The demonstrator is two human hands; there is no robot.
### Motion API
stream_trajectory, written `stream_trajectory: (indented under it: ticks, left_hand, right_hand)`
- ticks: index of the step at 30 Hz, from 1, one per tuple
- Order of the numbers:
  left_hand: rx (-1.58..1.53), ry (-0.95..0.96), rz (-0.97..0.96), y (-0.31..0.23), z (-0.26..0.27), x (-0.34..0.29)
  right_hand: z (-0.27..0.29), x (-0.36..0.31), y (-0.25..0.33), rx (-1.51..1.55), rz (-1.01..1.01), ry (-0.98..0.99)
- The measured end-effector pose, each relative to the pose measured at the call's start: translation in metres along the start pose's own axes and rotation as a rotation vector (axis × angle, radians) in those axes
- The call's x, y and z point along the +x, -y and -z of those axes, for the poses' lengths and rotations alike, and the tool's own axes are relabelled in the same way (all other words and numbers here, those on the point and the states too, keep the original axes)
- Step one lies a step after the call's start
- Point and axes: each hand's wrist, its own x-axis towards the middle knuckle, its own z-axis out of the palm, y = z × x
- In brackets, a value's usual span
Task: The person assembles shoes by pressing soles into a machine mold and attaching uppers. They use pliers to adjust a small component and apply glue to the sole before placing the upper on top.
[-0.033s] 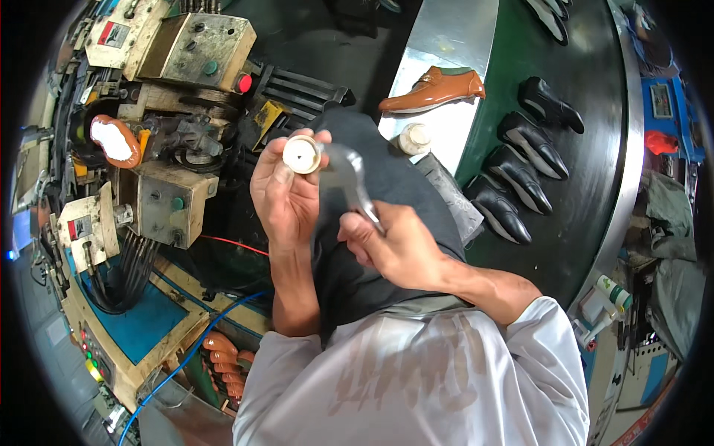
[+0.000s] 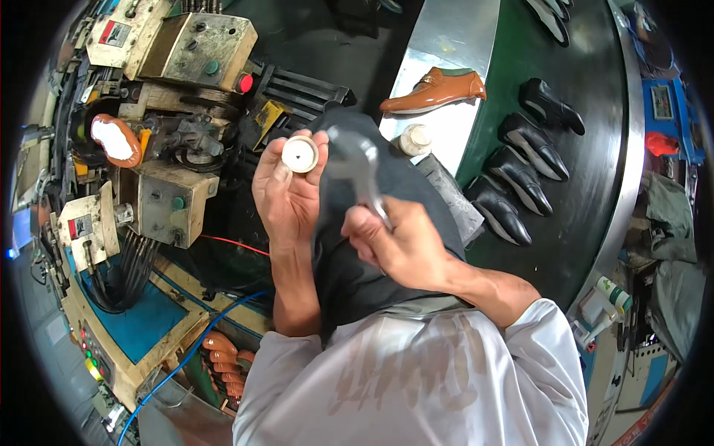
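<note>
My left hand (image 2: 286, 189) is closed round a small round cream-coloured container (image 2: 300, 154), held up by its sides. Its white face is turned up, with a dark spot in the middle. In my right hand (image 2: 401, 241), the fingers wrap the handle of a shiny metal hammer (image 2: 366, 175). The hammer's head is smeared by motion and hangs just right of the container, apart from it. Right of the hammer, a whitish jar (image 2: 415, 139) stands on the metal plate (image 2: 439, 56), near a glossy brown shoe (image 2: 435, 91).
Black shoes (image 2: 532, 145) lie along the dark green belt (image 2: 573, 230) at the right. A grimy machine (image 2: 167, 193) with coloured buttons, carrying a brown shoe upper (image 2: 117, 141), fills the left. A blue hose (image 2: 195, 346) crosses the lower left, beside several brown shoes (image 2: 223, 360).
The hammer has swung up and away to the right from the container's rim, with my right hand shifting slightly right. My left hand and the container have barely moved.
</note>
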Motion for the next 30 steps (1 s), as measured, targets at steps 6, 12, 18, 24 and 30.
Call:
stream_trajectory:
  ticks: [6,12,18,24,30]
  left_hand:
    - [-0.079,-0.007,0.022,0.010,0.002,-0.003]
    - [0.076,0.099,-0.034,0.003,-0.013,0.002]
    - [0.192,0.172,-0.037,-0.001,-0.006,0.005]
    - [0.138,0.147,0.007,0.002,-0.003,0.005]
    - [0.098,0.187,0.073,0.005,0.002,0.001]
  right_hand:
    - [0.021,-0.003,0.028,-0.142,-0.119,0.191]
    - [0.020,0.007,0.016,0.087,-0.268,0.272]
    - [0.019,0.010,0.011,0.113,-0.297,0.268]
    - [0.020,0.010,0.017,0.163,-0.327,0.267]
    - [0.021,0.013,0.013,0.154,-0.322,0.257]
